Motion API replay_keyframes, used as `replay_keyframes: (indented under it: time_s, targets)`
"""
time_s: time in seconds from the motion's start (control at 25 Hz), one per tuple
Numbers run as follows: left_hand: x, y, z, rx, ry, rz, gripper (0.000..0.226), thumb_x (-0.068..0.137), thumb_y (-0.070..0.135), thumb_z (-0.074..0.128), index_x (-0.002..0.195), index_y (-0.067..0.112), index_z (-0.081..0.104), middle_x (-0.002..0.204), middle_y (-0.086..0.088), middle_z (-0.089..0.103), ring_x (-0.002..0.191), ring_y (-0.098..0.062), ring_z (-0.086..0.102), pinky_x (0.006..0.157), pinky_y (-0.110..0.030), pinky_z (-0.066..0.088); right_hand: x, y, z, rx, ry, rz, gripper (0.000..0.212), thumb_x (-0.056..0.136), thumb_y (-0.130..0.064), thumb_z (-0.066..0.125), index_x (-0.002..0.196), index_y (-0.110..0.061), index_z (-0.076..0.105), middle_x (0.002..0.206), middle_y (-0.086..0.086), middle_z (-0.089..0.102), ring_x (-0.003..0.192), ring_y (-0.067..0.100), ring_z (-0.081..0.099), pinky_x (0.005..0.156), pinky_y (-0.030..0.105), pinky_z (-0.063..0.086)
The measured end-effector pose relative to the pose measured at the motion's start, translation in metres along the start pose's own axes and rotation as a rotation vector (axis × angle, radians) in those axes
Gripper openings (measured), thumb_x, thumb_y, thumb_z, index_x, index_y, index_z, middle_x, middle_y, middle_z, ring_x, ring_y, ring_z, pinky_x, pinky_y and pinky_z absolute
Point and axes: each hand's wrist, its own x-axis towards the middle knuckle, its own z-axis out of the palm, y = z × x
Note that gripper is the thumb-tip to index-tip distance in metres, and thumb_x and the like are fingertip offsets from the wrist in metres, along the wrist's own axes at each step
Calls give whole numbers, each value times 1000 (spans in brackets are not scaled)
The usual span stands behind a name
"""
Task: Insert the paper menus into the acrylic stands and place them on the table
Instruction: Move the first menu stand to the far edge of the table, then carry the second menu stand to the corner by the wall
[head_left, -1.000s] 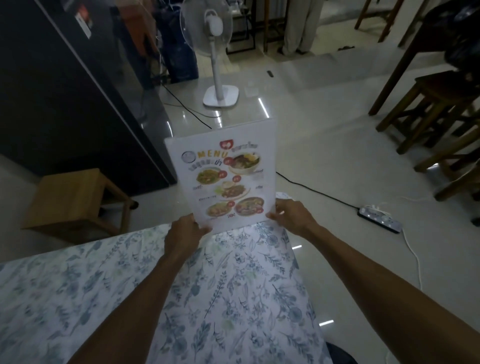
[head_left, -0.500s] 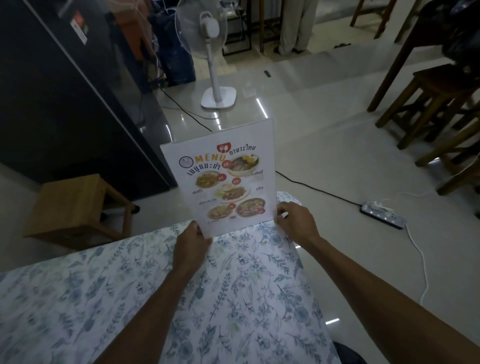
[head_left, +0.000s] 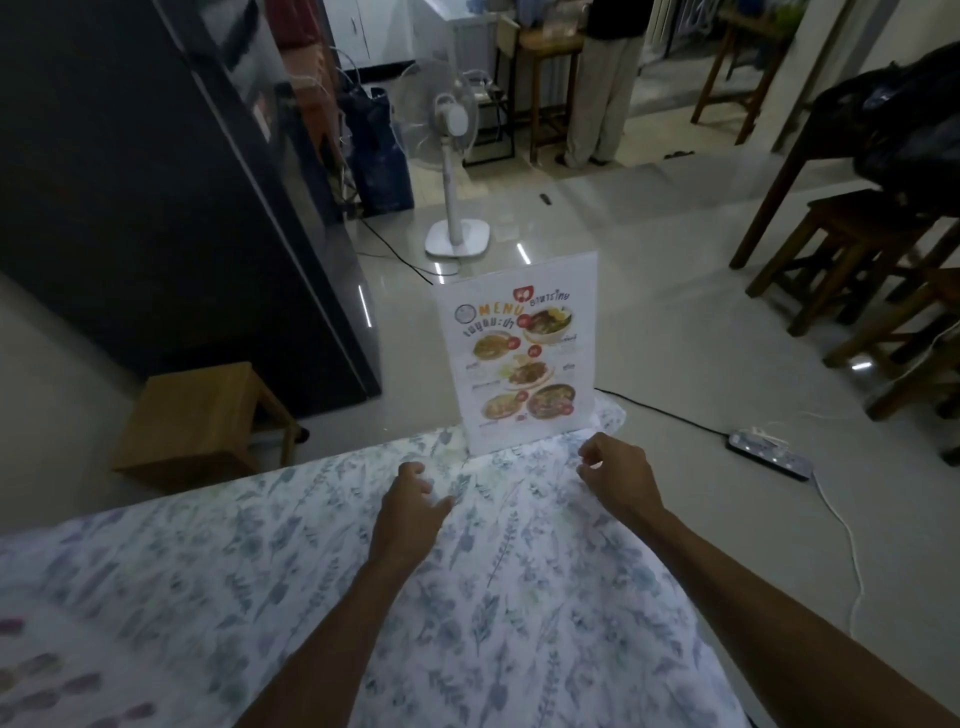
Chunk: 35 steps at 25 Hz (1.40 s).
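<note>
An acrylic stand with a colourful paper menu (head_left: 519, 353) inside stands upright by itself at the far corner of the table (head_left: 260, 571), which has a floral cloth. My left hand (head_left: 410, 499) hovers just in front of the stand's lower left, fingers loosely curled, holding nothing. My right hand (head_left: 615, 475) is near the stand's lower right corner, fingers apart and empty. Neither hand touches the stand.
A wooden stool (head_left: 202, 415) sits on the floor left of the table beside a dark cabinet (head_left: 156, 208). A white pedestal fan (head_left: 457, 171) stands behind the menu. A power strip (head_left: 769, 454) and cables lie at right, near dark wooden stools (head_left: 857, 249). A person stands far back.
Both hands have let go of the menu stand and drawn back toward me. The stand now rests on the table's far corner on its own.
</note>
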Motion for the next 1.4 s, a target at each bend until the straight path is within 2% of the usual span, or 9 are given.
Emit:
replay_keyframes:
  time_s: [0.24,0.48,0.68,0.88,1.0,1.08,1.2,1.28,1.4]
  targets:
    - [-81,-69,-60,12,-40,17,54,84,34,75,128,18,48,110,-1,62,92,-12,60,80,-28,51,-112,-58,46,20,-21,-41,14,83,-17,73,97,-17,70,93,0,75,85,17,69,75,34,57]
    - [-194,-174,-144,93,-101,131,51,86,40,70,127,21,48,110,4,60,93,-11,59,78,-26,47,-237,-136,119,19,-122,-48,14,84,-21,71,98,-22,70,93,-4,74,84,14,68,69,29,51]
    - [-244,-268,-227,117,-25,20,50,85,41,69,126,22,48,107,7,59,93,-10,60,76,-26,45,-315,-203,186,40,-259,-102,15,81,-22,71,91,-31,65,87,-7,71,83,14,69,76,35,57]
    - [-256,-319,-279,67,74,-71,47,85,36,71,123,20,50,109,0,66,97,-16,65,85,-33,53,-332,-234,219,34,-288,-150,15,80,-21,73,90,-29,67,88,-5,76,78,13,70,76,37,59]
    - [-249,-332,-293,38,140,-133,46,84,35,72,122,19,51,113,-3,67,97,-19,65,83,-35,54,-324,-245,232,35,-306,-148,18,82,-19,75,98,-21,67,89,0,76,67,6,67,65,30,56]
    - [-241,-336,-303,72,185,-202,44,86,35,70,122,19,51,116,0,66,102,-21,65,80,-32,48,-314,-253,238,13,-319,-174,27,83,-24,78,106,-19,64,97,2,73,71,12,68,62,30,57]
    - [-224,-345,-318,48,231,-299,45,84,33,73,119,17,51,118,-5,68,104,-24,65,86,-36,51,-296,-266,243,38,-392,-141,48,81,-29,80,123,-20,57,111,1,65,80,13,63,53,24,53]
    - [-209,-348,-327,24,241,-300,48,81,32,77,120,15,52,116,-7,68,102,-24,65,88,-37,52,-284,-272,248,14,-406,-183,55,80,-31,81,128,-19,56,117,3,65,87,15,63,68,28,56]
    - [-192,-341,-332,-53,231,-258,50,80,29,79,120,14,55,111,-2,65,95,-21,65,77,-29,50,-275,-276,253,2,-441,-259,47,84,-29,77,126,-17,61,121,4,68,97,21,67,86,34,55]
